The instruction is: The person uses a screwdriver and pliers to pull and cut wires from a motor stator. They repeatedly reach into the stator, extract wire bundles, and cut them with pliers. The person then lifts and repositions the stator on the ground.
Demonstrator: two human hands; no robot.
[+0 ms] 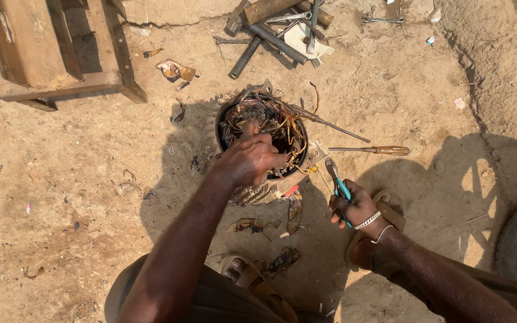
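Fingers, left hand: clenched on tangled copper windings inside round ribbed metal motor housing.
Fingers, right hand: wrapped around teal-handled pliers, beside housing.

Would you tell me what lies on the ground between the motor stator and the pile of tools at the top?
In the head view, only bare sandy ground separates the motor stator from the pile of tools.

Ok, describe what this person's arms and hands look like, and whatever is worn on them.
Both arms are bare, with no sleeves or gloves. The left hand wears nothing on its wrist or fingers. The right hand has a silver chain bracelet and a thin bangle at the wrist.
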